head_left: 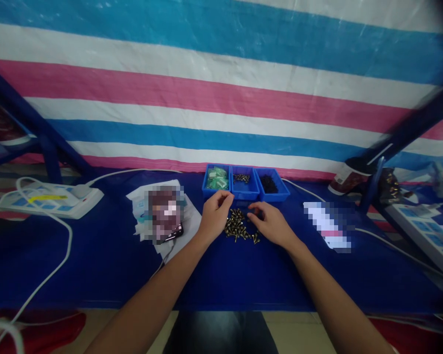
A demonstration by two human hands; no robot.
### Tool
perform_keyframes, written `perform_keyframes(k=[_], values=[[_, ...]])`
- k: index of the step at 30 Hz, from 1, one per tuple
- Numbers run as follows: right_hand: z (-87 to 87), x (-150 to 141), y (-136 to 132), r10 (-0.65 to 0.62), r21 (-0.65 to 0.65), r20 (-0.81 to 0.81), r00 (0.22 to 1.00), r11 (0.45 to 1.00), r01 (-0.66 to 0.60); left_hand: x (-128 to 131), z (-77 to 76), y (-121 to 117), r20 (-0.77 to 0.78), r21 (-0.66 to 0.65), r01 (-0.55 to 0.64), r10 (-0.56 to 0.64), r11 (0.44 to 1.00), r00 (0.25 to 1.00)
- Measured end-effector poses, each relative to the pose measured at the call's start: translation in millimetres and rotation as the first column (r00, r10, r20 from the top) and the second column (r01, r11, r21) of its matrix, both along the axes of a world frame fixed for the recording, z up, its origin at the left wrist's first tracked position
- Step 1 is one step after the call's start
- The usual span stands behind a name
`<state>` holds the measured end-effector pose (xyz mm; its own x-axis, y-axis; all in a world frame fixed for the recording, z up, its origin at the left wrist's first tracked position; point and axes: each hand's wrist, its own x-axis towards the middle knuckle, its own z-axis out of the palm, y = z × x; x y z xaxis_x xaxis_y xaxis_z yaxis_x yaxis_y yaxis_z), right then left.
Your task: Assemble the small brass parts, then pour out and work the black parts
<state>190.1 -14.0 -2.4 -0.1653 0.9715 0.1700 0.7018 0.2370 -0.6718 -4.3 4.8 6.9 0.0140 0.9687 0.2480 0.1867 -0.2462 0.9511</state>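
Note:
A pile of small brass-coloured screws [237, 227] lies on the blue table between my two hands. My left hand [217, 212] is at the pile's left edge, its thumb and fingertips pressed together; whatever they may hold is too small to make out. On the other side, my right hand [271, 223] curves toward the screws with a gap between thumb and forefinger, and nothing plainly shows in it. Just behind the pile stand three joined blue bins. The left bin [216, 193] holds green-and-clear packets, the middle bin [245, 189] some brass-coloured pieces, and the right bin [278, 196] small black pieces.
Left of my hands, a phone [168, 216] lies on white plastic and paper. Another phone [327, 226] lies at the right. Power strips [84, 204] with white cables sit at both sides. A cup [349, 177] stands near the right frame post; a striped sheet [221, 108] hangs behind.

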Motion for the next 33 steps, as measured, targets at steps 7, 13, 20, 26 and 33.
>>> perform_keyframes(k=[7,13,20,26,33], values=[[5.1,2,-4,0.121,-0.092,0.221,0.968,0.990,-0.103,1,1.6,-2,-0.029,0.023,-0.008,0.009,1.000,1.000],[2.3,4,-1,0.143,-0.098,0.151,0.978,0.987,-0.129,2,2.3,-3,-0.070,0.019,-0.005,0.006,1.000,0.998],[8.3,3,-2,0.047,-0.114,-0.284,0.958,0.990,-0.082,3,8.1,-11,-0.246,0.180,0.047,-0.001,0.983,0.969],[10.5,4,0,-0.086,-0.207,-0.628,0.773,0.976,-0.060,4,9.2,-18,-0.371,0.259,0.237,-0.130,0.936,0.919],[14.7,1,-2,-0.044,-0.200,-0.615,0.787,0.974,-0.102,3,7.0,-17,-0.427,0.283,0.338,-0.197,0.898,0.882]])
